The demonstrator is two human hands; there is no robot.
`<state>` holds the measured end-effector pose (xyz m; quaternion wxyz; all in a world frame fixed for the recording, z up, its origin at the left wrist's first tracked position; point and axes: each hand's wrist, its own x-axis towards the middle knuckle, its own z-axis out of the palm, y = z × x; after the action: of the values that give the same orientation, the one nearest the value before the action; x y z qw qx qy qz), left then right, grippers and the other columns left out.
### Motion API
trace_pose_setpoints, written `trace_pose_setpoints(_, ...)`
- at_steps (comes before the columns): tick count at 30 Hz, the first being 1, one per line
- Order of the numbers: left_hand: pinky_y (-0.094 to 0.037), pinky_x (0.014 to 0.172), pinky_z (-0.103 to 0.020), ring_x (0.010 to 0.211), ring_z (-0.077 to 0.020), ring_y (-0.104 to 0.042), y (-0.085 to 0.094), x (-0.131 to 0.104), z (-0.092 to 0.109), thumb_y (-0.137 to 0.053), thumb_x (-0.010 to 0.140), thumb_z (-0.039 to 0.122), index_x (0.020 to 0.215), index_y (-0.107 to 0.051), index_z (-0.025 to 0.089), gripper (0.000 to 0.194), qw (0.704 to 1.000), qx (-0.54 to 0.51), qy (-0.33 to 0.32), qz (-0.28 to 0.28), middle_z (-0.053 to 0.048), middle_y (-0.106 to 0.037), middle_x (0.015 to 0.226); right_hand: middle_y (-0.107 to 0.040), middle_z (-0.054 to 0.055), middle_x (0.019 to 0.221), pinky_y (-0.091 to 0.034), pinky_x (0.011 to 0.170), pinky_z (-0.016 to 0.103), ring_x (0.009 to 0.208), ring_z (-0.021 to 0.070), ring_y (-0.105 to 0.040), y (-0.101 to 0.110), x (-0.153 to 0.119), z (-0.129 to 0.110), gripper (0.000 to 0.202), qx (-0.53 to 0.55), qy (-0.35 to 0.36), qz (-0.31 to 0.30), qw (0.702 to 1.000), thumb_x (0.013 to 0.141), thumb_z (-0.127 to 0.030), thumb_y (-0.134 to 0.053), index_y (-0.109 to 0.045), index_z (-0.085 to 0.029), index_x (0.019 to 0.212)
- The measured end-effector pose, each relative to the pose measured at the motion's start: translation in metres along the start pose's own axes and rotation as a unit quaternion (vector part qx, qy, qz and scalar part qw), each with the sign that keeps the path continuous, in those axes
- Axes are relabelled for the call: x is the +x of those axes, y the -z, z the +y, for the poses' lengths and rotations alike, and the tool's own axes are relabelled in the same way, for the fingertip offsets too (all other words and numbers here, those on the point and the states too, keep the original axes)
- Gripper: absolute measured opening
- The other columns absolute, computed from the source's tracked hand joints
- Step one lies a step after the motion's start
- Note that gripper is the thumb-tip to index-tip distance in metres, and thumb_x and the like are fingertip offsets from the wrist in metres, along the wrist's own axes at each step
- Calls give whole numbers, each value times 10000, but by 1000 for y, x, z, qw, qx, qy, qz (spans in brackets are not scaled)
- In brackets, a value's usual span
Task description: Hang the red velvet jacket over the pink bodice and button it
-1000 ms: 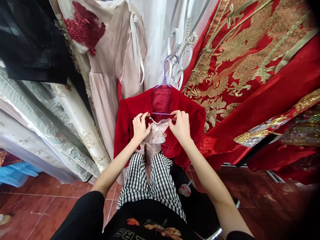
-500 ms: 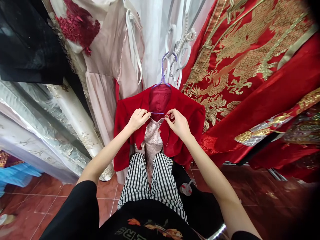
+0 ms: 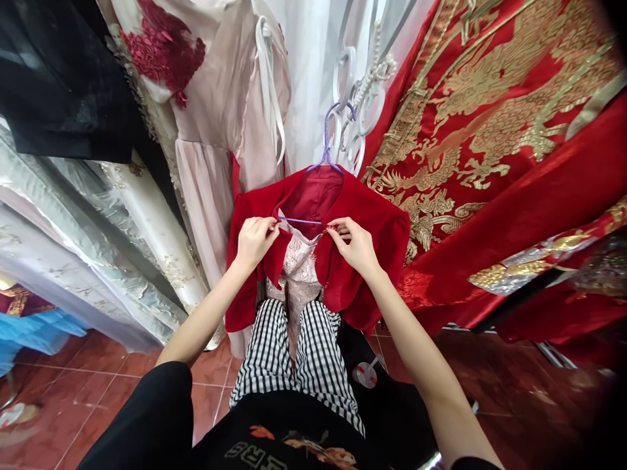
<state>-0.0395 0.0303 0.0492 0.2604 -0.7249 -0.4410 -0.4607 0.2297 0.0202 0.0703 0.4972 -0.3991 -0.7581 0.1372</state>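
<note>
A short red jacket (image 3: pixel 379 225) hangs on a purple hanger (image 3: pixel 326 134) in front of me, its front parted. My left hand (image 3: pixel 255 240) is closed, thumb and fingers pinching the front edge of the jacket on the left. On the opposite edge, my right hand (image 3: pixel 353 247) pinches the cloth beside a small red ornament, mostly covered by the fingertips. The hanger's lower bar crosses the neck opening between both hands. Behind the parted fronts shows a pale pink patterned garment (image 3: pixel 301 258).
A pale pink dress (image 3: pixel 208 111) with a dark red flower hangs at the left, beside several white gowns (image 3: pixel 147 228). Red cloth with gold embroidery (image 3: pixel 470 124) hangs at the right. A clear lidded cup (image 3: pixel 365 373) stands on a black surface near my leg.
My left hand has moved left and pulled its side of the jacket outward, widening the opening. My right hand stays at its edge. The view has shifted slightly.
</note>
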Motion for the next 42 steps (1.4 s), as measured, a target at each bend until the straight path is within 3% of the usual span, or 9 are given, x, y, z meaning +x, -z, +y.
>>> trace_pose_setpoints(2,-457,790,-354,782,-198,-654,11,0,-1,-579,951,307,931,-646,213,117,999,-5,35,12,-33,-727,801,-692,57,959,-600,745,327,826,179,-666,0,-2,1,177,8,-1,-2,1000,936,-385,-567,-615,-228,1003)
trace_pose_setpoints(5,-443,858,-393,793,-205,-657,18,5,-4,-623,925,354,931,-641,223,133,999,-7,49,-13,-18,-742,825,-685,63,1007,-603,749,328,866,183,-665,-1,-3,1,166,14,3,-9,1000,936,-377,-558,-596,-230,1004)
trace_pose_setpoints(9,-338,1072,-514,846,-229,-658,13,12,-4,-647,899,369,916,-658,239,132,998,-8,39,-55,-27,-746,861,-675,58,1001,-601,728,311,851,174,-649,-1,-2,-1,147,22,2,-15,1000,929,-356,-565,-588,-228,999)
trace_pose_setpoints(15,-259,1147,-577,903,-250,-651,11,6,2,-601,890,264,995,-692,240,141,996,-14,45,-70,-56,-739,935,-664,57,1021,-604,720,309,872,179,-641,5,-5,-2,126,18,2,-29,999,918,-329,-573,-592,-232,996)
trace_pose_setpoints(22,-327,1126,-482,963,-237,-649,10,-1,2,-499,926,207,1154,-646,202,271,993,9,64,-100,-85,-722,1016,-670,54,1022,-603,702,297,865,176,-641,6,-5,0,116,15,5,-27,1000,912,-301,-575,-601,-232,1001)
trace_pose_setpoints(28,-380,1034,-470,994,-283,-623,-1,10,8,-575,903,264,1085,-615,181,204,986,36,119,-115,-109,-691,1003,-672,51,1019,-603,708,302,878,180,-637,7,-6,2,129,9,1,-34,999,916,-316,-567,-604,-240,1013)
trace_pose_setpoints(33,-420,938,-459,938,-288,-615,5,6,15,-562,919,279,1018,-573,170,148,981,42,140,-128,-113,-666,976,-664,52,981,-600,703,301,862,180,-637,8,-4,3,165,12,-25,-36,999,905,-360,-575,-595,-238,1014)
trace_pose_setpoints(37,-461,864,-416,919,-273,-614,6,6,30,-467,978,266,1032,-545,164,139,984,-7,116,-131,-120,-647,965,-611,22,841,-598,661,301,762,167,-635,10,2,-12,188,51,-62,-88,993,896,-388,-580,-574,-232,1000)
trace_pose_setpoints(42,-505,848,-370,942,-240,-633,-9,24,60,-495,957,217,1059,-548,177,121,980,-139,105,-95,-108,-653,1012,-614,7,863,-617,705,323,750,153,-643,5,7,-39,192,113,-38,-165,979,914,-408,-571,-557,-243,1012)
